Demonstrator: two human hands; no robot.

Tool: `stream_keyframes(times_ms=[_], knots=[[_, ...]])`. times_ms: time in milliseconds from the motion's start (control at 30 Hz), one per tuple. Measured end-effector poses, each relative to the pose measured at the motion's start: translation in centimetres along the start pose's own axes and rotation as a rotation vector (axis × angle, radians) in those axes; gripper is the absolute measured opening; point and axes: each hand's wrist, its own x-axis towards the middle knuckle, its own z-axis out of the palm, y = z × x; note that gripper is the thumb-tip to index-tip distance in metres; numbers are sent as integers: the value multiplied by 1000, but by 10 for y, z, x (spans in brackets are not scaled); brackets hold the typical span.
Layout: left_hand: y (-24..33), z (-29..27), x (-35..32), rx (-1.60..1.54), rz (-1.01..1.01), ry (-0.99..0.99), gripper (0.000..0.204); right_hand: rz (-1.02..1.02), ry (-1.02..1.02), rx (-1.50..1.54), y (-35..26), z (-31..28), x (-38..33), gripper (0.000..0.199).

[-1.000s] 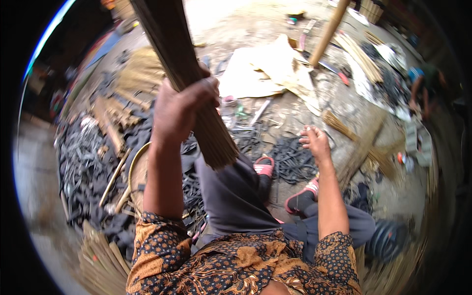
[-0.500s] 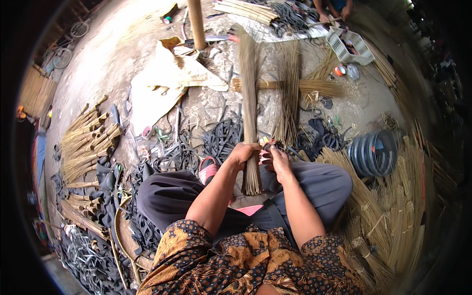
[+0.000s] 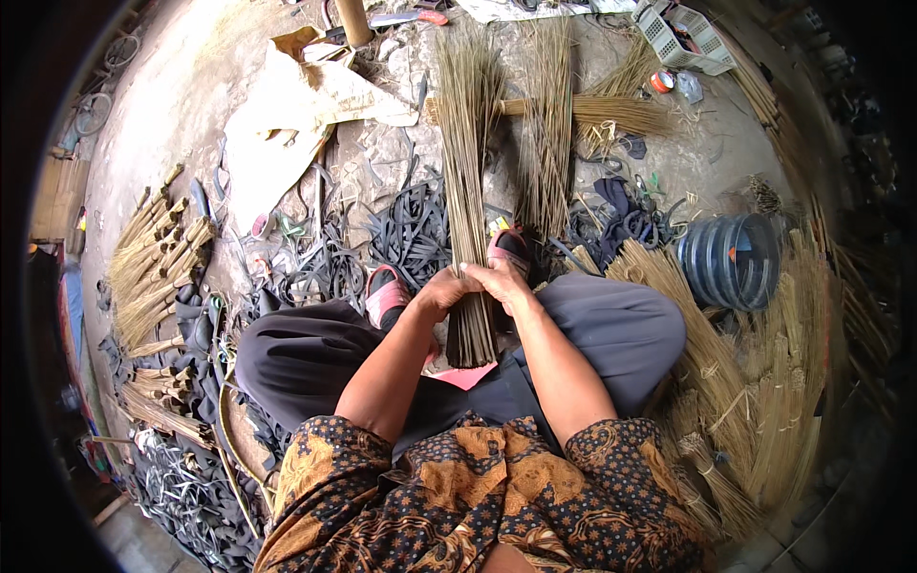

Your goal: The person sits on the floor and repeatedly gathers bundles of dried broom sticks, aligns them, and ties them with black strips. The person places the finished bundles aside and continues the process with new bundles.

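Note:
A long bundle of thin brown broom sticks (image 3: 465, 162) lies lengthwise in front of me, its cut end over my lap and its loose end fanned out on the ground. My left hand (image 3: 441, 291) grips the bundle from the left near the cut end. From the right, my right hand (image 3: 500, 282) closes on the same spot. I sit on the ground in dark trousers with pink sandals (image 3: 387, 293) on my feet.
A second stick bundle (image 3: 546, 143) lies just right of the held one. Black rubber strips (image 3: 411, 229) cover the ground ahead. Tied broom bundles (image 3: 158, 263) lie at left, loose sticks (image 3: 755, 382) at right beside a dark round container (image 3: 731, 260). A white basket (image 3: 683, 33) sits far right.
A second ago my left hand held the bundle raised upright and my right hand rested on the ground. The bundle now lies flat ahead with both hands around it.

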Motion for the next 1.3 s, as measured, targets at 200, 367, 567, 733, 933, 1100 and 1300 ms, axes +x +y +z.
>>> stream_keyframes(times_ms=[200,367,567,733,933,1100,1300], knots=[[7,-2,-14,-177,-47,9,40,56,8,223,-4,-2,-3,37],[12,-6,-19,-188,-49,0,38,74,-13,291,-5,1,-4,43],[8,-10,-20,-188,-63,44,34,168,1,291,-13,-1,-10,44],[3,-14,-17,-214,-44,27,38,179,-29,319,-12,-1,-10,42],[2,-16,-16,-174,-52,59,42,150,6,212,-4,-1,-1,39],[6,-12,-19,-178,-97,87,40,226,32,299,-9,-1,-4,35],[7,-8,-19,-163,-95,118,30,196,37,268,-15,0,-10,30]])
